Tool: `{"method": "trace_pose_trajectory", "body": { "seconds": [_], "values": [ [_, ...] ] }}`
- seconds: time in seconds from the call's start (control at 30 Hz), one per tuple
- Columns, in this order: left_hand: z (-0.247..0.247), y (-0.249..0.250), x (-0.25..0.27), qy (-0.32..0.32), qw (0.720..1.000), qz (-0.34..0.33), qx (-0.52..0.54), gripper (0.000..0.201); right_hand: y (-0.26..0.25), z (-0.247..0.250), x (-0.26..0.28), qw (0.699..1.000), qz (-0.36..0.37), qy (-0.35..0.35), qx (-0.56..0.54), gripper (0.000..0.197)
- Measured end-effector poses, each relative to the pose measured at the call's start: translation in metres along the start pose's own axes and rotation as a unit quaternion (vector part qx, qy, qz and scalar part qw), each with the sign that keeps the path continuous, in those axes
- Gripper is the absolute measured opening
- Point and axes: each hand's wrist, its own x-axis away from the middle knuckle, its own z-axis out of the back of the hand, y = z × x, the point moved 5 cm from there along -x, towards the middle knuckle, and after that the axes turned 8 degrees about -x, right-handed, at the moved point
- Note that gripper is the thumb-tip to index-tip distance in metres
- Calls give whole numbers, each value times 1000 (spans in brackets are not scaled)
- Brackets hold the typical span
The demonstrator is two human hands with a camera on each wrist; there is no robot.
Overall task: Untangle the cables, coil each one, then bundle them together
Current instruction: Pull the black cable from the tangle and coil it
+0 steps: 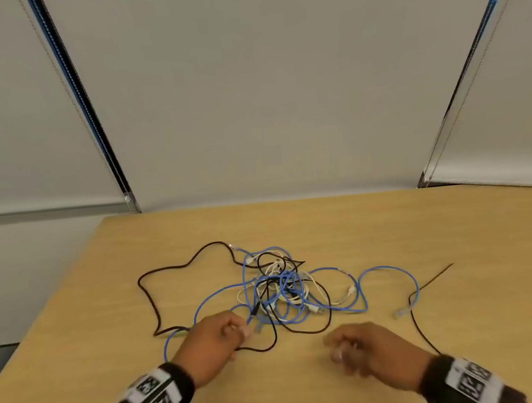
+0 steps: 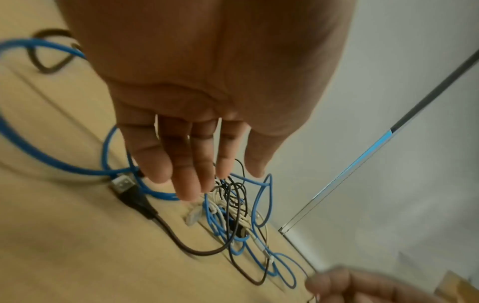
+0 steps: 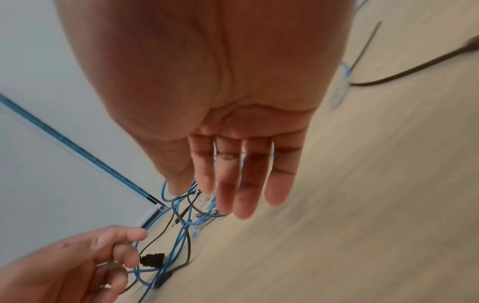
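Observation:
A tangle (image 1: pixel 276 284) of a blue cable (image 1: pixel 384 268), a black cable (image 1: pixel 173 268) and a white cable (image 1: pixel 300 298) lies mid-table. My left hand (image 1: pixel 238 329) hovers at the tangle's near left edge with straight fingers (image 2: pixel 186 184), holding nothing. A black USB plug (image 2: pixel 124 184) lies on the table just beside those fingers, and also shows as the plug (image 3: pixel 151 260) in the right wrist view. My right hand (image 1: pixel 337 347) is open and empty, just short of the tangle's near right side, with its fingers (image 3: pixel 243 194) spread over the table.
The cables rest on a light wooden table (image 1: pixel 390 222); its left edge runs diagonally and its far edge meets grey window blinds. A blue cable's clear connector (image 1: pixel 400 313) and a thin black cable end (image 1: pixel 434 279) trail out to the right.

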Motion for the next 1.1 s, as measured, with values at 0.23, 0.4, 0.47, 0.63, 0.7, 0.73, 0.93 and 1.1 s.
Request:
{"method": "trace_pose_trajectory", "body": {
  "seconds": [0.23,0.4,0.47,0.63,0.7,0.73,0.93,1.1],
  "values": [
    [-28,19,-25,-31,987,14,-160,52,-38,-9,-47,993,51,90,49,25],
    [-39,43,-18,-52,996,-31,-59,15,-68,-28,-53,972,154,59,166,55],
    [-37,56,-11,-77,995,-58,-38,14,-74,-26,-54,962,177,61,197,50],
    [-5,105,6,-33,988,-144,-40,21,-80,-10,-61,960,181,93,194,10],
    [18,128,9,-5,985,-173,-10,24,-79,6,-65,964,160,125,174,12],
    [33,138,9,15,982,-187,22,24,-77,16,-66,964,145,143,169,13],
    [92,163,7,70,950,-216,215,23,-81,56,-63,957,125,186,183,13],
    [111,157,-6,200,962,-165,88,22,-103,64,-63,947,133,230,180,23]
  ]
}}
